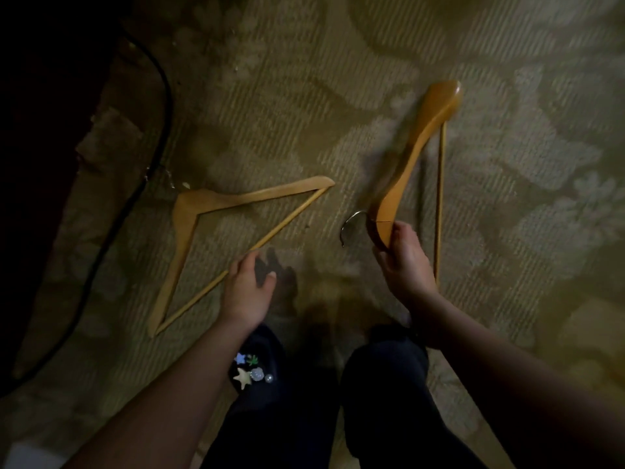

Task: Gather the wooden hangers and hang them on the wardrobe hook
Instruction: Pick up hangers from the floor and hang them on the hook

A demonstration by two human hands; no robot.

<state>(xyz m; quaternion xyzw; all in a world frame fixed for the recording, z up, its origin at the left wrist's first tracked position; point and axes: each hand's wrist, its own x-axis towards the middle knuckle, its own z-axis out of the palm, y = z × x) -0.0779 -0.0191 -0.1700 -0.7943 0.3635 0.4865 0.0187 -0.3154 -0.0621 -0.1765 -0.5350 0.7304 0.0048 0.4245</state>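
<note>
One wooden hanger point(216, 231) lies flat on the patterned carpet point(507, 198); the left hand point(247, 289) reaches over its lower bar, fingers spread, grip loose and holding nothing. The right hand point(404, 262) has its grip closed around a second hanger point(416, 157), lifted off the carpet, metal hook point(350, 226) pointing left
</note>
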